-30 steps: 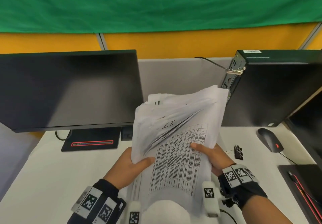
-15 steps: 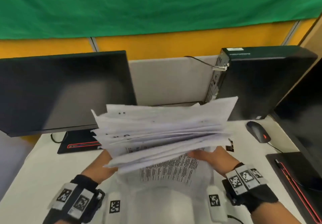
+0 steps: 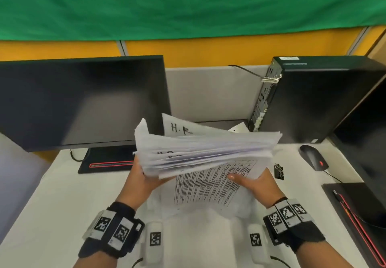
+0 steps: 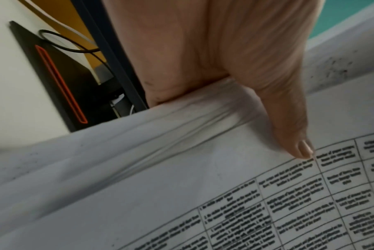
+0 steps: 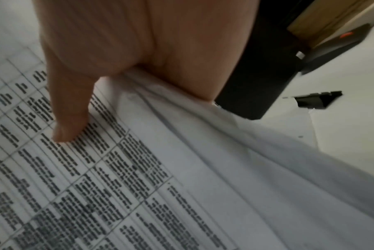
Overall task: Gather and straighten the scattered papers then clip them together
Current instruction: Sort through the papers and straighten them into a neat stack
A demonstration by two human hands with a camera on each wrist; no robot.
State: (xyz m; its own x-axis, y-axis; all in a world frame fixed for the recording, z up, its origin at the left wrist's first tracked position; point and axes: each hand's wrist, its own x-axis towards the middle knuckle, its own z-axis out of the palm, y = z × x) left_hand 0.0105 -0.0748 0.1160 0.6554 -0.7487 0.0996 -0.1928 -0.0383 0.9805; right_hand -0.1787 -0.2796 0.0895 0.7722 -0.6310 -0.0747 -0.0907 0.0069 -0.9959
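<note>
A thick, uneven stack of printed white papers is held above the desk, its far edges fanned and curling. My left hand grips the stack's left side, thumb on the top sheet. My right hand grips the right side, its thumb lying across the printed table on the papers. The fingers under the stack are hidden. A black binder clip lies on the desk just right of the right hand and also appears as the binder clip in the right wrist view.
A dark monitor on its stand is at the back left. A black computer tower stands back right, with a mouse in front. A dark pad with a red line lies at the right edge. The white desk extends left.
The stack swung from upright to nearly flat, then shifted right and lifted a little. Both hands kept hold of its sides throughout. The clip stayed put.
</note>
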